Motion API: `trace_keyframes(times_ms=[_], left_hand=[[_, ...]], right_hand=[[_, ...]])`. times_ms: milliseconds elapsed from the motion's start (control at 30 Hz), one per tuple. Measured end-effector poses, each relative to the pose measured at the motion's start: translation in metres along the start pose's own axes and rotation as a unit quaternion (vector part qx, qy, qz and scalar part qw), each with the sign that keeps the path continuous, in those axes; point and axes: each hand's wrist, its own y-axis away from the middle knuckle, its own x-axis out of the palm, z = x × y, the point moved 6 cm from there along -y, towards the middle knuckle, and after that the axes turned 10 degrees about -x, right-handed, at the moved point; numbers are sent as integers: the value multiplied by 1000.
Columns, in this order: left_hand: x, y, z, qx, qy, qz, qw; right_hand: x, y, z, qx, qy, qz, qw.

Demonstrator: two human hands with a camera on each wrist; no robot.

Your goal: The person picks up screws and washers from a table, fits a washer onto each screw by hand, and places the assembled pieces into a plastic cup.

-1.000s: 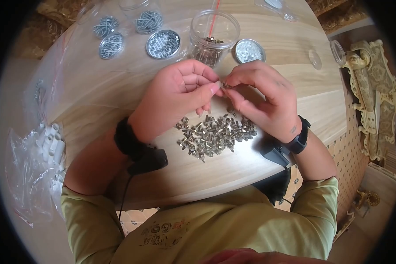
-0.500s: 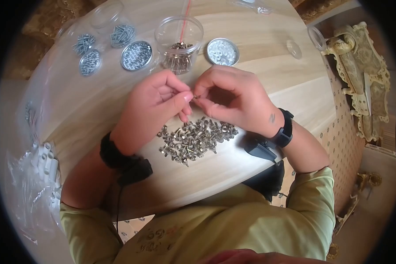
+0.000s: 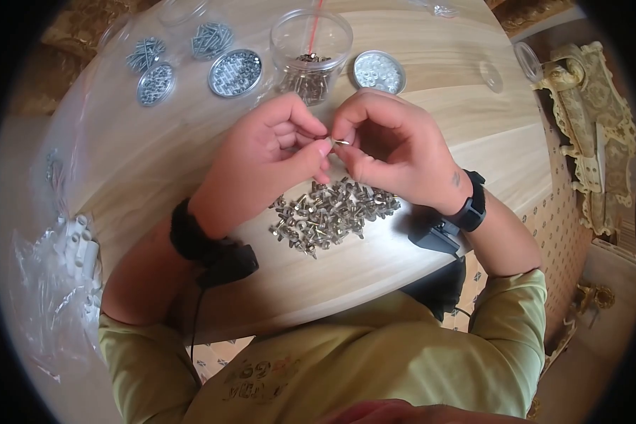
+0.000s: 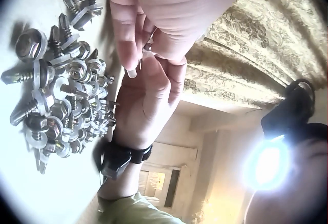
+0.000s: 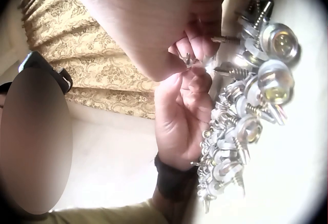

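Note:
Above a pile of screws with washers [image 3: 328,215], both hands meet fingertip to fingertip. The left hand [image 3: 261,155] pinches a small screw [image 3: 340,142] between thumb and index finger; its other fingers are curled loosely. From the other side the right hand [image 3: 403,152] pinches the same screw, thumb and index finger forming a ring. In the right wrist view the screw's threaded shank [image 5: 188,59] shows between the fingers. Fingers partly cover the screw in the left wrist view, where the pile [image 4: 61,95] lies beside the hands.
Behind the hands stands a clear tub [image 3: 311,53] with screws and a red strip. Beside it are a dish of clear washers [image 3: 379,72], a dish of small metal parts [image 3: 235,73] and heaps of long screws [image 3: 212,41]. White tubes [image 3: 81,247] and plastic wrap lie at the left.
The head view has shifted, first one way and then partly back. Both hands stay together above the pile, and the screw's pale shank now shows more clearly between the fingertips.

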Motion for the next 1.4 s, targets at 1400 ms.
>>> trace_keyframes(times_ms=[1400], left_hand=[[1,-2,-5,-16,-2,-21,1000]], right_hand=[[-5,1,7,-21,72,-19,997]])
